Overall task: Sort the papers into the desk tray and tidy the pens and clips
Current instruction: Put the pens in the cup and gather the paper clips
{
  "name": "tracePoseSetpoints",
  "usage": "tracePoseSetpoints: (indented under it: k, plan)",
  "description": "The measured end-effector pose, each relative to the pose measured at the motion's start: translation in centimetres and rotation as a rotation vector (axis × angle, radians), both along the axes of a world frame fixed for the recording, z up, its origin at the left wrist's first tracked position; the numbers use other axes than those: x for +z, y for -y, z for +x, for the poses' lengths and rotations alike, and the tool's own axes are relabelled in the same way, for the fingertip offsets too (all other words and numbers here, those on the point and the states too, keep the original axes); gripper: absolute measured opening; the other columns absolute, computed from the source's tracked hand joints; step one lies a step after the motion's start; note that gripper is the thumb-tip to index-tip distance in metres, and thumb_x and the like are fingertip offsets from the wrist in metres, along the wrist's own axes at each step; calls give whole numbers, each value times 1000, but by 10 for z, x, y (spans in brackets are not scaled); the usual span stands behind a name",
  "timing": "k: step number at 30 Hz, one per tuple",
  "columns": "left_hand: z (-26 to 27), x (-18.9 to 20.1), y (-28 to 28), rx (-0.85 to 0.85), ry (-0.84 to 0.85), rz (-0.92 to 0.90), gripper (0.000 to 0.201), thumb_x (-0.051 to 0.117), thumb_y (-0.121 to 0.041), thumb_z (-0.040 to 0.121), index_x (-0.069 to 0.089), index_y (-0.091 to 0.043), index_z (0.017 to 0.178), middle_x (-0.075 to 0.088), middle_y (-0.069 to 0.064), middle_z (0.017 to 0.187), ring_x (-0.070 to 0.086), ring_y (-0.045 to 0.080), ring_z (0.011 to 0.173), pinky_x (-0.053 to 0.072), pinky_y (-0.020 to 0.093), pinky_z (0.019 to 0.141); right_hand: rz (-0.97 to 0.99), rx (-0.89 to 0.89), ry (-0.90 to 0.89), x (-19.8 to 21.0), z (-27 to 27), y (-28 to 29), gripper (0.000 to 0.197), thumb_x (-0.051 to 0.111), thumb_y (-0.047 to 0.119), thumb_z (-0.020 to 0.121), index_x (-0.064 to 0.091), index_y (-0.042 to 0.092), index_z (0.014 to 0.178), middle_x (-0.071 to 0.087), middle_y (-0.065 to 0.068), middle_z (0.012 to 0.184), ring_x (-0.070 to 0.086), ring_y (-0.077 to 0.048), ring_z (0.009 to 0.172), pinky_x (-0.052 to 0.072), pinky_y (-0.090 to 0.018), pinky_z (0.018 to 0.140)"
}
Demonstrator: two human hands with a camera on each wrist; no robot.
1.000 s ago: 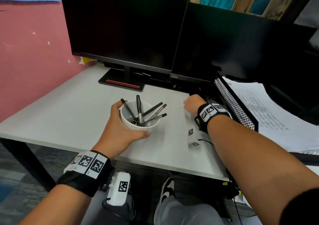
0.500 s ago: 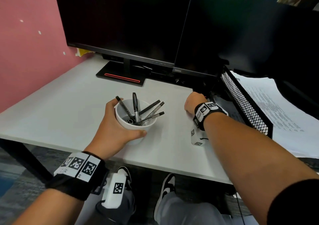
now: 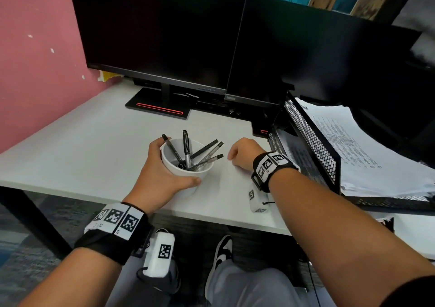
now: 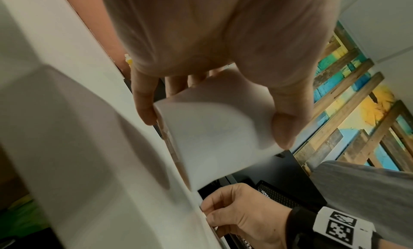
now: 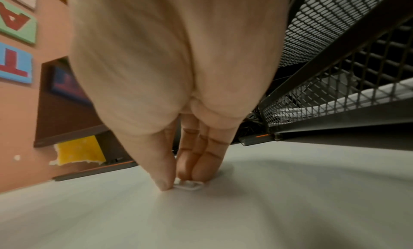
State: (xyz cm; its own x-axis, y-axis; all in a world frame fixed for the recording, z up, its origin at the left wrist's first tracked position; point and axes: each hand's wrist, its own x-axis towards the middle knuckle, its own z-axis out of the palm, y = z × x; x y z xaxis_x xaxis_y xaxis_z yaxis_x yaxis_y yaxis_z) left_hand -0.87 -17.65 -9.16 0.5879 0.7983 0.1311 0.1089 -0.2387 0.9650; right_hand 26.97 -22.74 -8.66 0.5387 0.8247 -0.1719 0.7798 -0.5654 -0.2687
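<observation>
Five pens stand in one white cup on the one white table. One small white clip lies on the table. Two dark monitors stand at the back, each on its own stand. One black mesh tray has two levels that can be seen, with one stack of papers on the upper level and more sheets on the lower, too hidden to count. Two hands show, the left hand and the right hand, each wrist wearing one band. Two shoes show beneath the table.
</observation>
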Motion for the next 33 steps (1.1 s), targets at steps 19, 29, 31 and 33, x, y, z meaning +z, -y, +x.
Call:
tracePoseSetpoints:
  k: [19, 29, 31, 33]
  plan:
    - [-21, 11, -5, 30, 6, 29, 111, 98, -12, 60, 31, -29, 147, 55, -22, 126, 58, -6, 111, 46, 14, 85, 598, -516, -754, 19, 9, 16, 32, 42, -7, 96, 67, 11, 88, 55, -9, 69, 52, -20, 54, 49, -27, 50]
    - [-14, 1, -14, 24, 4, 5, 113, 99, -13, 58, 32, -29, 147, 58, -17, 127, 60, 2, 116, 50, 27, 97, -28, -158, -180, 7, 9, -5, 43, 67, 30, 91, 68, -3, 119, 69, -17, 111, 67, -30, 98, 56, -36, 87]
    - [-13, -1, -16, 23, 1, 4, 113, 100, -14, 58, 32, -30, 146, 58, -16, 128, 60, 3, 117, 50, 27, 97, -82, -133, -142, 4, 8, -10, 41, 76, 30, 85, 73, 6, 119, 70, -10, 107, 68, -25, 98, 56, -36, 89]
    - [-13, -3, -18, 24, -1, 0, 112, 100, -13, 58, 33, -31, 146, 58, -15, 129, 61, 4, 117, 50, 27, 96, -150, -128, -92, 4, 7, -13, 38, 78, 32, 82, 73, 9, 112, 72, -4, 105, 69, -24, 95, 59, -34, 84]
